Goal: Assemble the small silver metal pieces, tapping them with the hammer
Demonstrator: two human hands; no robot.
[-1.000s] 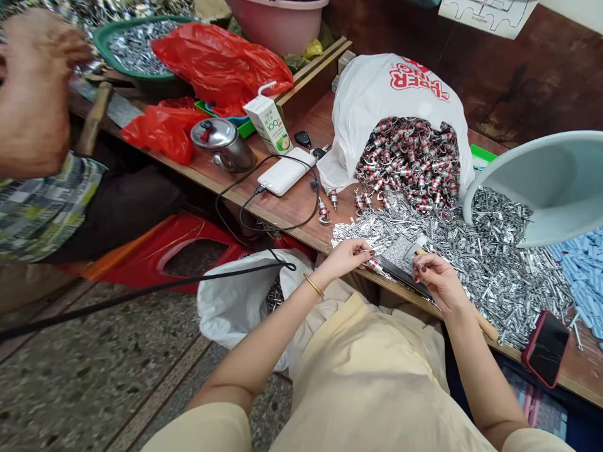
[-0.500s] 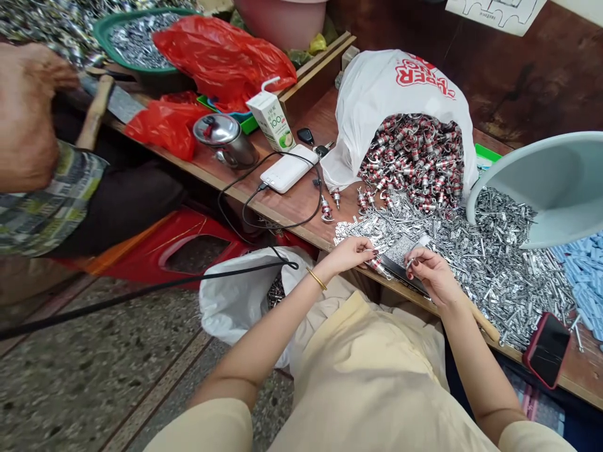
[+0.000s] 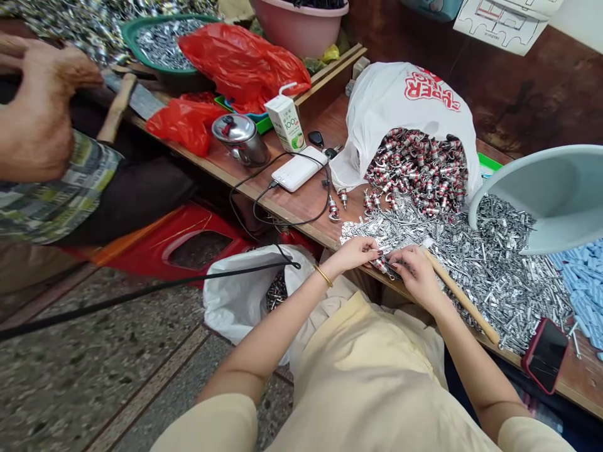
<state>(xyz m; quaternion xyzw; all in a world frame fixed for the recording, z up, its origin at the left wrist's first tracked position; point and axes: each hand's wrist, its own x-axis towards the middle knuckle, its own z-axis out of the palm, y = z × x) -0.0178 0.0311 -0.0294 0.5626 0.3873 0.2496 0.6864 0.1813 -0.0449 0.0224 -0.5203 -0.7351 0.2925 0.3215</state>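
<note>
My left hand (image 3: pixel 359 253) is closed at the table's front edge, thumb and finger pinching a small red-and-silver metal fitting (image 3: pixel 382 267) with a ring at its end. Close on its right, my right hand (image 3: pixel 418 274) is also closed, its fingertips at the fitting's ring end. Whatever lies between those fingertips is too small to make out. Beyond both hands spreads a heap of small silver metal parts (image 3: pixel 494 270). A wooden stick (image 3: pixel 461 297) lies along the heap's front, beside my right wrist. Similar red-and-silver fittings (image 3: pixel 424 166) spill from a white plastic bag (image 3: pixel 372 94).
A tipped grey basin (image 3: pixel 560 188) stands right, with light-blue pieces (image 3: pixel 581 282) and a phone (image 3: pixel 546 355) nearby. Left are a white power bank (image 3: pixel 300 169) with cable, a drink carton (image 3: pixel 286 122) and a steel mug (image 3: pixel 242 139). Another person's hand (image 3: pixel 42 107) is far left.
My right hand has moved left to the fitting in my left hand, and more of the wooden stick shows. The camera has tilted slightly, shifting the table's things right and down.
</note>
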